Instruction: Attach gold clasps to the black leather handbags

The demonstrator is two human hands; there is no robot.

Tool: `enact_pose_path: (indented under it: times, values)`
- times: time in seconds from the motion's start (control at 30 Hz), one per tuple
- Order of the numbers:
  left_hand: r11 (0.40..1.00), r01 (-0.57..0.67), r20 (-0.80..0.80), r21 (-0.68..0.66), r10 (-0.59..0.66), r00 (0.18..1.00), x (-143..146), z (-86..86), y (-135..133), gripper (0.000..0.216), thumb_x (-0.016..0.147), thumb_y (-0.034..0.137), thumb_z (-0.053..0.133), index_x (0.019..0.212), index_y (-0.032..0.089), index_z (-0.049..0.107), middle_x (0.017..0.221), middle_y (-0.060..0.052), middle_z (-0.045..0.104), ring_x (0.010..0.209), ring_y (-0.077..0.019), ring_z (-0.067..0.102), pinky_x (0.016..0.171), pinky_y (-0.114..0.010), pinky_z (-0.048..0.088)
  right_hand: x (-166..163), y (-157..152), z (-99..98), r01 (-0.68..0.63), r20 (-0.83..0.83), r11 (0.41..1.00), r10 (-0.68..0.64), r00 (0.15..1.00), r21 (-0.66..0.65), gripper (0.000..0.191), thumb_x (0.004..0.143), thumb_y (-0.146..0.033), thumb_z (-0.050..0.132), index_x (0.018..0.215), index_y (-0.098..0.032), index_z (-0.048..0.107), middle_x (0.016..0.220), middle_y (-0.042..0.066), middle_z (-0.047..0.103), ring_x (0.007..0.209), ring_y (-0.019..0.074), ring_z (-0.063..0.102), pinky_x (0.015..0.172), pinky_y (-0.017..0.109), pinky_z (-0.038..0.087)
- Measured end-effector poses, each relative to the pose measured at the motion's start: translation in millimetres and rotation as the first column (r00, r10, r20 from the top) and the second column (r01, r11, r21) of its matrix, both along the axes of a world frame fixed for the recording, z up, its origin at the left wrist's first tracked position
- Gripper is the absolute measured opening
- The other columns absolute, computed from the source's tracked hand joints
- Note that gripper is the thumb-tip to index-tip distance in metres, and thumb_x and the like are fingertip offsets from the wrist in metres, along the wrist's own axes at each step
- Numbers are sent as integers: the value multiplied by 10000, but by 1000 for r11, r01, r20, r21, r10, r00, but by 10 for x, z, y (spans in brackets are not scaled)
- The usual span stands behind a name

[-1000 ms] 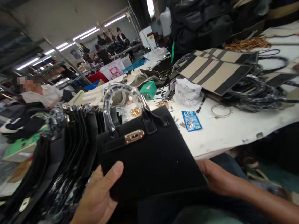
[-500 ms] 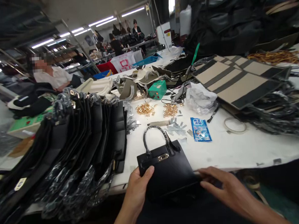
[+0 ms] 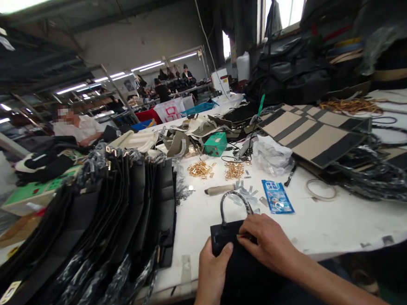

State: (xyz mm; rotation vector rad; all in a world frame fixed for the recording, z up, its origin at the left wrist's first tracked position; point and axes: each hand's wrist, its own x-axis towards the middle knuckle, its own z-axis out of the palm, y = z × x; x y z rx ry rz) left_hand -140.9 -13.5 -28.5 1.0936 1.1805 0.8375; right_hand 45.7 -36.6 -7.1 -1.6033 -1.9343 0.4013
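A: Left to right?
B: Lower left, black bags [image 3: 123, 200] in a row. Lower centre, left hand [image 3: 212, 270] grasping black handbag [image 3: 242, 273] by its side, near edge of table [image 3: 320, 225]; right hand [image 3: 268, 242] bent to its upper front, pinch unclear.
A: Step?
B: Likely working the front strap [image 3: 225, 238]; next calls for a steady left hold, light touch.

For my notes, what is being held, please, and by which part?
The left hand holds the bag by its upper left side; right fingers touch its upper front.
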Motion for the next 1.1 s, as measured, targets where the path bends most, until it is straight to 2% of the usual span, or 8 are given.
enact_pose_path:
  times: [0.1,0.2,0.33,0.43,0.57,0.67,0.83,1.1]
  values:
    - [997,-26,-108,68,33,994,8,29,49,405,726,393,769,1039,149,691,940,-97,763,923,-309,690,807,-363,539,-136,5,145,21,-101,999,-24,995,-39,55,864,-230,636,852,-239,689,810,9,699,780,194,631,726,316,422]
    - [991,-41,-164,130,62,984,-28,11,86,256,714,338,743,911,179,707,859,-73,753,874,-307,678,772,-354,524,-378,16,333,-52,-201,998,48,979,-17,97,877,-231,619,902,-251,711,827,9,711,772,176,646,715,284,435]
    - [982,-99,-57,161,110,992,-120,-82,118,162,752,357,686,817,214,723,851,-88,755,897,-327,683,806,-379,529,-626,65,511,-192,-243,981,188,952,6,193,823,-339,738,1000,-261,734,836,10,724,778,184,652,717,281,455]
    - [991,-133,114,11,131,985,-161,-91,137,346,775,476,701,950,181,748,1022,-133,765,1100,-362,655,974,-428,494,-590,207,567,-208,-317,974,227,921,93,231,861,-396,700,1028,-239,731,851,27,731,793,186,657,738,288,477]
    - [961,-127,286,-246,197,938,-150,-38,184,452,824,536,665,996,127,754,1076,-168,758,1149,-344,653,1074,-452,446,-307,738,582,11,-303,986,39,952,164,201,925,-373,596,936,-221,726,894,41,727,819,181,651,771,291,490]
    - [941,-116,316,-317,220,923,-134,-37,229,404,878,482,617,989,121,760,1066,-166,762,1118,-333,675,1086,-468,444,-111,1331,505,106,-27,994,-106,994,17,214,936,-329,552,982,-224,733,991,37,734,905,178,651,834,276,472]
    - [927,-146,327,-345,265,907,-161,-132,260,384,880,461,620,997,125,764,1108,-153,753,1195,-329,633,1141,-474,385,-88,2157,198,142,157,978,-118,981,-150,227,913,-335,577,990,-221,757,1079,65,740,969,213,653,826,281,446]
    - [918,-181,314,-354,299,901,-165,-346,312,523,786,584,687,1023,125,766,1140,-170,739,1245,-356,591,1142,-457,385,-292,2808,-199,230,328,932,-132,935,-280,413,834,-480,669,1092,-159,704,1098,152,723,964,267,656,736,306,429]
